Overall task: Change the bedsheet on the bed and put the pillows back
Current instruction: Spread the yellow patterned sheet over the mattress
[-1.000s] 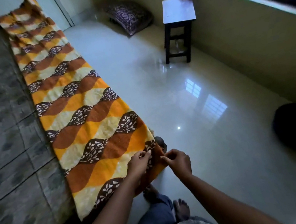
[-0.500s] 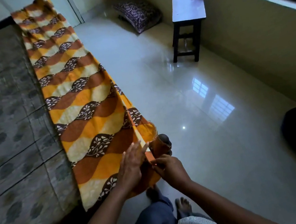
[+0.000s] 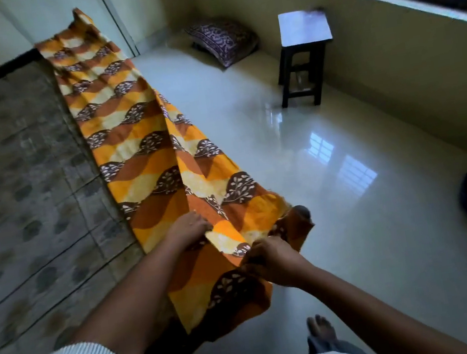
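Bedsheet [image 3: 145,159] x1 on bed [image 3: 15,185]; L hand [image 3: 188,229] & R hand [image 3: 272,262] both grip its near end; pillow [image 3: 224,41] x1.

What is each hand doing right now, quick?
Left hand: closed, pinching a fold of the bedsheet.
Right hand: closed, gripping the bedsheet's near edge.

Bedsheet [image 3: 137,148] on bed's [image 3: 14,179] right edge

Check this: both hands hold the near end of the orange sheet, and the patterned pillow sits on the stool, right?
No. The head view shows the patterned pillow on the floor near the stool, not on it; the rest holds.
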The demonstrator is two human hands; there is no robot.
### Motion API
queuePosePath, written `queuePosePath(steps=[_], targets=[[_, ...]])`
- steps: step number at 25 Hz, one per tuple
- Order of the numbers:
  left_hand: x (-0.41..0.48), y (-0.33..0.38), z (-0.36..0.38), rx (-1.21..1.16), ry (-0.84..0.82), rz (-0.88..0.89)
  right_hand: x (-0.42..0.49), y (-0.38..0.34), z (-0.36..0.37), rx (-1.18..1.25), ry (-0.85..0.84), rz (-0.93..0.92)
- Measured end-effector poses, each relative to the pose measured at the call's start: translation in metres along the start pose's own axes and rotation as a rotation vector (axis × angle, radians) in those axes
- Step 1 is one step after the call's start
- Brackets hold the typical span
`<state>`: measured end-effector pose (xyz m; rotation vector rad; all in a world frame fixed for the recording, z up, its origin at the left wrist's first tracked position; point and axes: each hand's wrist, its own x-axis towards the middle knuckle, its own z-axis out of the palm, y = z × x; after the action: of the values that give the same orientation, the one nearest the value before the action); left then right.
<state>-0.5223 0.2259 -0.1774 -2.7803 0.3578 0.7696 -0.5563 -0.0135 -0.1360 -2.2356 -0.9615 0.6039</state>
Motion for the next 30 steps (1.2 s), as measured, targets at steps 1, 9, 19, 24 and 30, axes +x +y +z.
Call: queuePosePath(steps=[1,9,19,24,30], targets=[[-0.016,-0.016,0.018,-0.016,0.031,-0.024,0.009,-0.015,0.012,-0.014,-0.027,-0.014],[-0.182,-0.115,0.159,-0.073,0.076,-0.287,0.066,-0.154,0.119,-0.072,-0.031,-0.019],[-0.331,-0.179,0.299,-0.219,-0.062,-0.452,0.087,-0.276,0.268,-0.129,-0.315,-0.101],[-0.339,-0.179,0.326,-0.324,-0.188,-0.381,0.085,-0.279,0.314,-0.117,-0.390,0.082],[-0.334,-0.120,0.310,-1.061,0.172,-0.514,0.076,-0.236,0.283,0.013,-0.266,0.308]])
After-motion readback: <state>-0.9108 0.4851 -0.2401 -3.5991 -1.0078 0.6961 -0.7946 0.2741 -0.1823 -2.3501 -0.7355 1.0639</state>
